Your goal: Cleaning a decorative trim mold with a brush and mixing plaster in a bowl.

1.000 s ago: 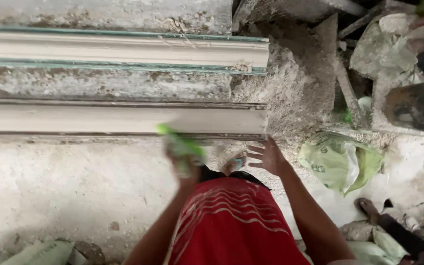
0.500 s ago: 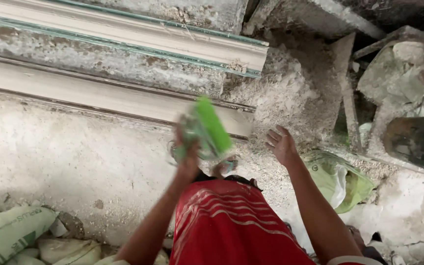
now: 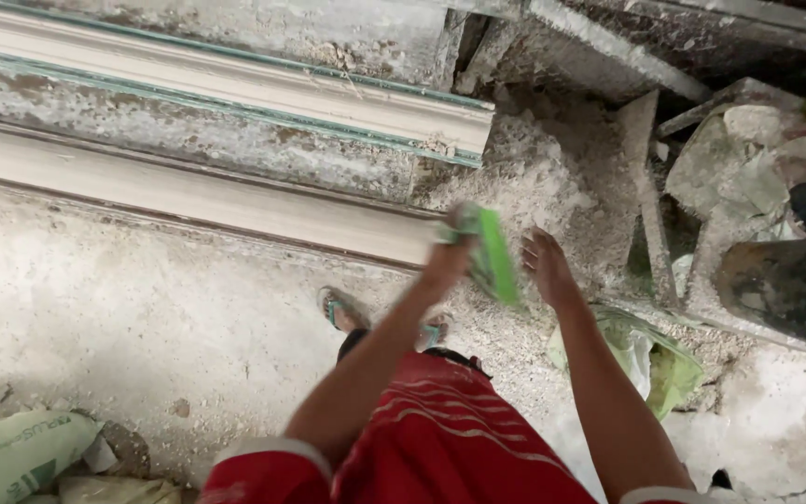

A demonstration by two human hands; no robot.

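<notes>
Left hand: the left hand [image 3: 451, 250] is seen closed around the upper end of a flat green tool [image 3: 493, 254], apparently a plastic float or scraper; the grip is taken at one end so that the rest of the blade hangs free, slanting down and to the right.

Right hand: the right hand [image 3: 545, 266] is held open and empty, fingers spread and pointing away from the body, just beside the green tool but not touching it; it appears to be kept clear of the blade.

Green tool: it is carried in the air between the two hands, above the pile of loose plaster rubble [image 3: 552, 177] and near the end of the nearer white moulding length [image 3: 198, 191]. Its edges are blurred, so its exact kind cannot be told.

Mouldings: two long white cornice lengths, the farther one [image 3: 235, 84] edged in green, are laid side by side and parallel on a rough, plaster-caked bench, presumably so that they are supported along their whole length.

Feet: green sandals [image 3: 340, 308] are seen on the dusty floor, directly below the hands.

Surroundings: a crumpled green and white sack [image 3: 650, 359] lies to the right of the right forearm; a dark cylindrical drum [image 3: 785, 289] lies at the right edge; another sack [image 3: 11, 457] lies at lower left.
</notes>
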